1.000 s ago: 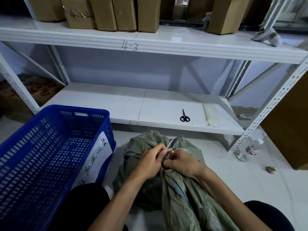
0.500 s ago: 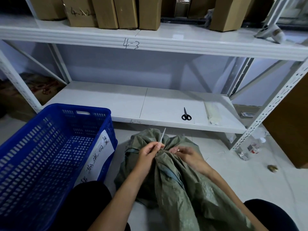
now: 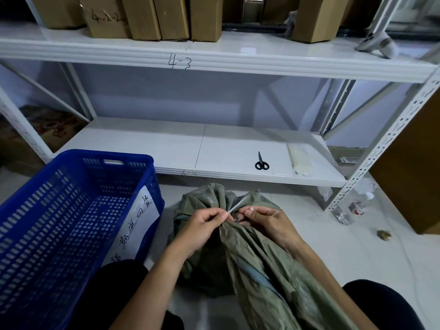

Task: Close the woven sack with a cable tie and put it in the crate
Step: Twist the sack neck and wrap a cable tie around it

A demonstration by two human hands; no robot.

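The sack [image 3: 250, 253] lies on the floor between the person's knees, its neck bunched under both hands. The left hand [image 3: 202, 228] pinches the white tail of the cable tie [image 3: 235, 206], which slants up and away to the right. The right hand [image 3: 271, 225] grips the gathered neck, fingers curled. The blue crate [image 3: 78, 210] stands just left of the left hand. Scissors [image 3: 261, 161] lie on the shelf [image 3: 166, 148] beyond both hands.
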